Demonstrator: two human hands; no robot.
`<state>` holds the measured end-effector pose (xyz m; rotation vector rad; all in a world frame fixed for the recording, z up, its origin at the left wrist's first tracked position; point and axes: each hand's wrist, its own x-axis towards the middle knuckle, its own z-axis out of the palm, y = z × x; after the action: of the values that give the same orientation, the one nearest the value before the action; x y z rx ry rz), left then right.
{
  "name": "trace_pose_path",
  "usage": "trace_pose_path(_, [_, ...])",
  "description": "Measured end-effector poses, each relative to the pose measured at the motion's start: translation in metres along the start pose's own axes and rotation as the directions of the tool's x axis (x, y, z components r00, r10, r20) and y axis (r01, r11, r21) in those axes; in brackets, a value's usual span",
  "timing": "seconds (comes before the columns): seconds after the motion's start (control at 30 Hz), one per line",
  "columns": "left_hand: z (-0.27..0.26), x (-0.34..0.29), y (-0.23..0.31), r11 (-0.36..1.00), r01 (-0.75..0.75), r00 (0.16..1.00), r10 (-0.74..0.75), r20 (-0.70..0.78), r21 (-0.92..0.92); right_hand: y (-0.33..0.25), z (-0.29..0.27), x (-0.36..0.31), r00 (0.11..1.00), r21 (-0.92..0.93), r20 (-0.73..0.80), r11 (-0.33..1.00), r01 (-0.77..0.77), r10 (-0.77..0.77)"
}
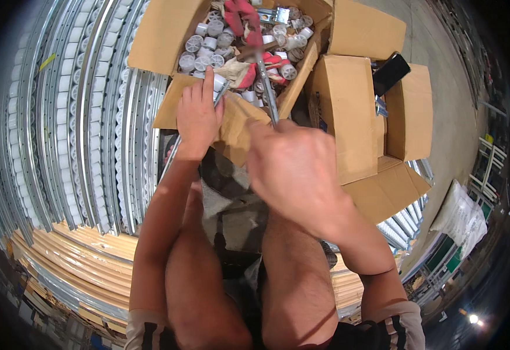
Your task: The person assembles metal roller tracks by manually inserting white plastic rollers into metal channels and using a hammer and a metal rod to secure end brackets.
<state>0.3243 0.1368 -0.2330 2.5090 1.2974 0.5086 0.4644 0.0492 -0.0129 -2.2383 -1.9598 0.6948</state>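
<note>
My right hand (pixel 293 169), slightly blurred, is closed around a hammer (pixel 267 87) with a bare metal shaft. Its brownish head lies over the open cardboard box in front of me. My left hand (pixel 199 114) grips a narrow metal roller rail (pixel 174 157) near its upper end, with the index finger stretched along it. The rail's end rests at the box's near flap (pixel 170 108), and a white roller (pixel 217 83) shows in it beside my fingers. Loose white and clear rollers (pixel 202 61) and red-and-white work gloves (pixel 243 17) fill the box.
Rows of metal roller rails (pixel 79 116) lie on the left, above tan tubes (pixel 79 262). On the right stands another open carton (pixel 348 116) with a black phone (pixel 391 74) on its edge. Plastic-wrapped material (pixel 459 216) lies farther right on the floor.
</note>
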Motion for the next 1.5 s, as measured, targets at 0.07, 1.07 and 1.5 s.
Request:
trace_pose_path(0.07, [-0.001,-0.001,-0.002,0.999,0.021,0.997,-0.025,-0.076,-0.045,0.009,-0.007,0.001,0.997,0.022,-0.033,0.998,-0.067,0.068])
trace_pose_path(1.07, [-0.1,-0.151,-0.039,0.909,0.391,0.904,-0.35,0.246,-0.144,0.099,0.094,0.037,0.836,0.866,-0.185,0.488,-0.11,0.516])
trace_pose_path(1.5, [-0.069,-0.119,-0.035,0.916,0.397,0.895,-0.374,0.244,-0.053,0.154,0.078,0.173,0.912,0.222,-0.348,0.964,-0.145,0.217])
